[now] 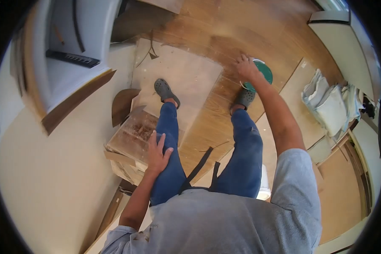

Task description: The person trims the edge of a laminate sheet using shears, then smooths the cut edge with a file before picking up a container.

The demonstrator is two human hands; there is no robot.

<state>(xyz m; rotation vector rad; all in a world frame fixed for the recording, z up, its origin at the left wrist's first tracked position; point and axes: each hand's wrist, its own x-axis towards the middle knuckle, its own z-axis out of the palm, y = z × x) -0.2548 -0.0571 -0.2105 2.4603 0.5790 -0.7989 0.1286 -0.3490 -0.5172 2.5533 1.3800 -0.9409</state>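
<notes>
My right hand (247, 68) reaches down to a small bucket with a green top (264, 73), which stands on the floor by my right shoe. Its thin white handle (241, 84) runs under the hand, and my fingers are around it; their undersides are hidden. My left hand (157, 155) rests on my left thigh, fingers spread, holding nothing. Below both hands are my blue trousers (246, 146) and grey clogs (167, 91).
A dusty cardboard box (133, 133) stands beside my left leg. Pale board (194, 76) partly covers the wood floor (224, 103). Folded white cloths or sheeting (328, 101) lie at right. A white open cabinet-like unit (78, 46) juts in at upper left, beside a pale wall (55, 169).
</notes>
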